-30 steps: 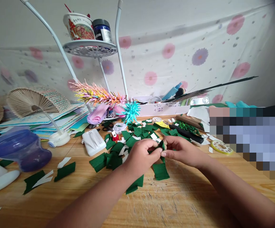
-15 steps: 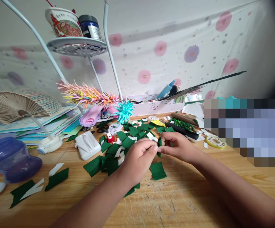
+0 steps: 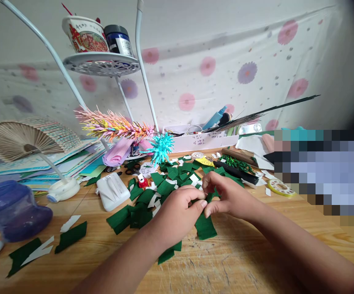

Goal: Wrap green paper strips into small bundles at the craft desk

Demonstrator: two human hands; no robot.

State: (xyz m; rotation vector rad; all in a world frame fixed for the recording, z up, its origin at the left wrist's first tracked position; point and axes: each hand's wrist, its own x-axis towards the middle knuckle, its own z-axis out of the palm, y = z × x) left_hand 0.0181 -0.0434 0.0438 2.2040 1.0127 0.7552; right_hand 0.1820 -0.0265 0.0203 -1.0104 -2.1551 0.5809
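Note:
My left hand (image 3: pixel 179 212) is closed in a pinch, thumb against forefinger, on a small piece of green crepe paper (image 3: pixel 209 199). From the other side, my right hand (image 3: pixel 230 196) curls its thumb and fingers round the same piece, and the fingertips of both hands almost meet. Exactly how the right fingertips grip it is partly hidden. Just below the hands a green paper square (image 3: pixel 205 228) lies on the wooden table (image 3: pixel 225 265). Behind and left of them spreads a pile of green paper pieces (image 3: pixel 141 214) mixed with white scraps.
A white case (image 3: pixel 113 192) and a small red bottle (image 3: pixel 142 181) stand left of the pile. Behind are a turquoise spiky ball (image 3: pixel 160 149), a black-handled tool (image 3: pixel 236 172) and a white box (image 3: pixel 201 143). A yellow tape roll (image 3: pixel 281 188) lies right, a purple tape dispenser (image 3: pixel 14 212) left.
My right hand's thumb and fingers have parted somewhat and shifted around the green paper piece. My left hand keeps its pinch. The view has tilted slightly.

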